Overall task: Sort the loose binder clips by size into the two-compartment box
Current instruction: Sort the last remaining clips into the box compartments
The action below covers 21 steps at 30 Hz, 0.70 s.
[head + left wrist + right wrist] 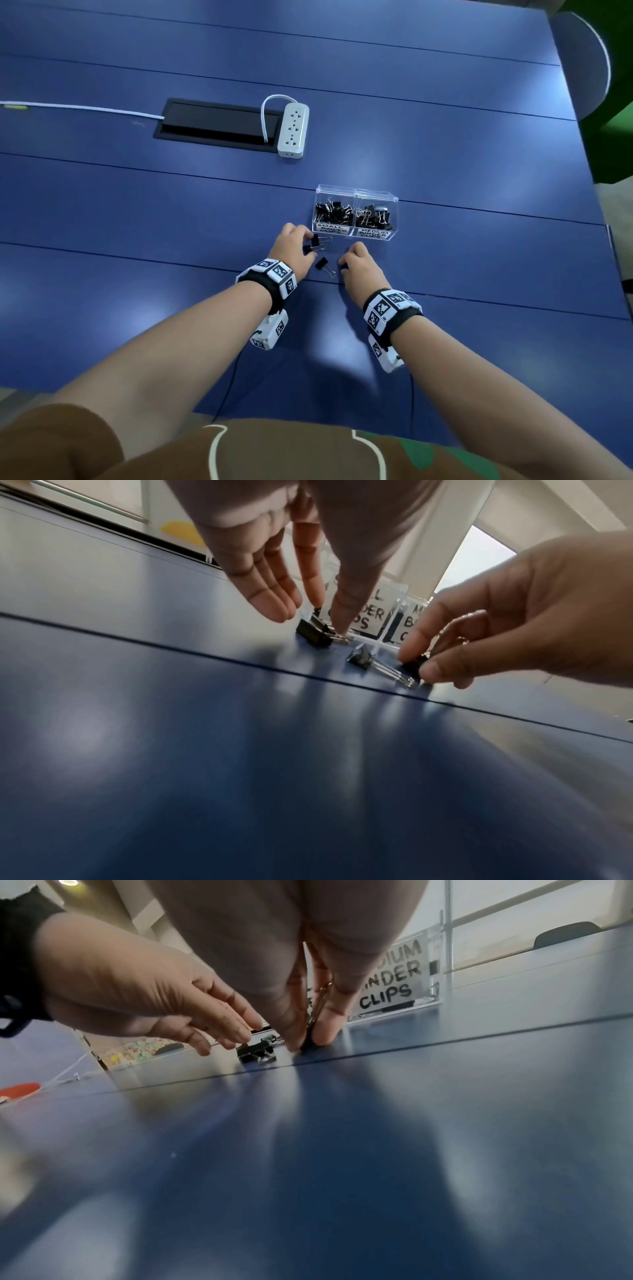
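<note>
Near the clear two-compartment box (356, 193) on the blue tabletop (445, 308), the right hand (359, 267) pinches one binder clip (413, 666) while the left hand (294, 245), nearly flat, touches a second clip (313, 634); both are probably light and stiff, and best gripped by their black bodies.

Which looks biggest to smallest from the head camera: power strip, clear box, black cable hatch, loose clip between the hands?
1. Black cable hatch.
2. Clear two-compartment box.
3. Power strip; it lies farther off.
4. Loose binder clip.
</note>
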Available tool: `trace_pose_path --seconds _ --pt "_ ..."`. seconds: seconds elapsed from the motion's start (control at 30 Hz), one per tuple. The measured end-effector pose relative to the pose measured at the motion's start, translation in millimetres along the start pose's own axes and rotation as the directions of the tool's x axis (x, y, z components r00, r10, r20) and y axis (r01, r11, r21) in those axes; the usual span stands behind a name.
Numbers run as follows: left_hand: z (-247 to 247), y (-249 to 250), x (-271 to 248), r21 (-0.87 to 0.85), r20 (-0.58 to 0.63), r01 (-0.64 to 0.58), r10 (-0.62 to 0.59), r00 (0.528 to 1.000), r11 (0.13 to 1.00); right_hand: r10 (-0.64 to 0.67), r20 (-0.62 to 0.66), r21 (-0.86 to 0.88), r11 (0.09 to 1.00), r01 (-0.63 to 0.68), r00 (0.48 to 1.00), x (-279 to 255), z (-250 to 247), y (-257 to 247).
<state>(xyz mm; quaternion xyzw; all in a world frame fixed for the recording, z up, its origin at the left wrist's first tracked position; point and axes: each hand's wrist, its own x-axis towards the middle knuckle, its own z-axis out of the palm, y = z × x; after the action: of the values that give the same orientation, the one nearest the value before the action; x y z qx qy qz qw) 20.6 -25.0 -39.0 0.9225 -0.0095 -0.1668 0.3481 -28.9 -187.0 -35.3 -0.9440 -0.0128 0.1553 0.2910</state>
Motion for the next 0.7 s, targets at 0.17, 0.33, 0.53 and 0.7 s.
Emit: trace_pose_path --seconds 0.17,0.33,0.53,0.7 --pt "5.0 3.6 1.8 0.106 0.067 0.002 -0.009 0.998 0.994 0.015 -0.220 0.105 0.994 0.008 0.975 4.8 -34.9 -1.4" --pt "6.3 -0.1 -2.7 0.122 0.078 -0.001 -0.008 0.997 0.993 0.065 -0.327 0.092 0.995 -0.036 0.943 32.9 -76.1 6.4" --pt "4.5 -3.5 -11.3 0.146 0.093 -0.049 0.036 0.995 0.988 -0.120 -0.270 -0.087 0.991 0.100 0.955 19.9 -48.3 -10.2" --pt "-1.9 -3.8 -19.1 0.051 0.043 -0.028 0.026 0.999 0.998 -0.040 0.055 -0.081 0.996 0.044 0.998 7.7 1.9 -21.8"
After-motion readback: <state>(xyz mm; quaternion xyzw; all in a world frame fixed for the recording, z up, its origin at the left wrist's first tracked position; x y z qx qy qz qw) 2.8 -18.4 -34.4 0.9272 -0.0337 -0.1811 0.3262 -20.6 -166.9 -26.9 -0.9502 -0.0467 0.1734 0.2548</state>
